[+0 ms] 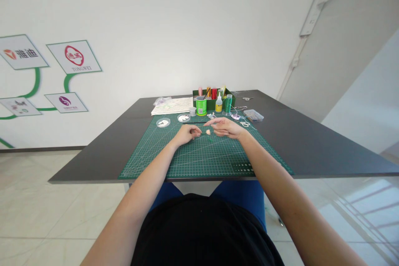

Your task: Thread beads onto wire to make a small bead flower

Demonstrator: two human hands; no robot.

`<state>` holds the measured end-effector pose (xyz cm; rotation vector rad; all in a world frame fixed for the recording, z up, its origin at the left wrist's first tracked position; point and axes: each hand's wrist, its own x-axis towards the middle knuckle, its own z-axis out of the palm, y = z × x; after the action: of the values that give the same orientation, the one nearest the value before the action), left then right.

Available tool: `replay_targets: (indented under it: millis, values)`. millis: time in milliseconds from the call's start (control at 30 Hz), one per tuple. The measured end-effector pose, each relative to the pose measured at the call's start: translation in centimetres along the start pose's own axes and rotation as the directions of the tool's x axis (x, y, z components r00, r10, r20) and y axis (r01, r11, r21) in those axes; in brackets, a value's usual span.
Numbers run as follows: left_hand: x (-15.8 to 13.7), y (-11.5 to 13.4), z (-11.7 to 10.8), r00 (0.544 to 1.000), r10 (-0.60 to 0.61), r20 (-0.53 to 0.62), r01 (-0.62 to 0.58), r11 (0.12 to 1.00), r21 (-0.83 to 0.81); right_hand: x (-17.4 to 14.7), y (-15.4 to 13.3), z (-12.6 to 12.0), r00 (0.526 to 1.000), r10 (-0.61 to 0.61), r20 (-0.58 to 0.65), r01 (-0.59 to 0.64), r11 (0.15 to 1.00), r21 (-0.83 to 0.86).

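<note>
My left hand (187,134) rests low over the green cutting mat, its fingertips pinched together on a thin stem. At the stem's right end is a small peach-coloured flower-like piece (208,132). My right hand (227,128) hovers just right of and above that piece. Its index finger stretches out to the left, with the other fingers bent below it and a gap between them. I see nothing in that hand, though a fine thread could be too small to show. A thin black stick (193,123) lies on the mat behind my hands.
Behind the cutting mat (199,162) stand a green can (201,107), a glue bottle (218,103), a green tube (228,103) and a green box (232,99) of thread spools. Shallow dishes (163,122) lie left; scissors (245,124) and a clear case (253,115) lie right on the dark table (311,145).
</note>
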<state>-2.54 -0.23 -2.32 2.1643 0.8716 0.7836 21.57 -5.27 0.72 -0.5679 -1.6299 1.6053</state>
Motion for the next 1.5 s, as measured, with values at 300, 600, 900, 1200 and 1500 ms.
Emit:
replay_targets:
  millis: [300, 600, 900, 1200, 1500]
  values:
    - [-0.3, 0.4, 0.1, 0.988, 0.026, 0.155, -0.005, 0.991, -0.135, -0.1, 0.0, -0.2, 1.000, 0.015, -0.022, -0.015, 1.000, 0.022]
    - [-0.5, 1.2, 0.1, 0.970, 0.032, 0.240, 0.020, 0.977, -0.213, 0.0, 0.0, -0.1, 0.996, 0.030, -0.083, -0.030, 1.000, 0.000]
    - [-0.7, 1.9, 0.0, 0.969, 0.036, 0.243, 0.039, 0.955, -0.295, 0.2, 0.3, -0.5, 0.989, 0.033, -0.145, -0.038, 0.999, -0.029]
    - [-0.6, 2.0, 0.1, 0.978, 0.024, 0.206, 0.053, 0.932, -0.359, 0.4, 0.8, -0.8, 0.980, 0.062, -0.187, -0.072, 0.996, -0.048]
    - [-0.4, 1.7, 0.0, 0.987, 0.026, 0.161, 0.033, 0.935, -0.352, 0.6, 1.4, -1.2, 0.967, 0.114, -0.226, -0.141, 0.984, -0.107]
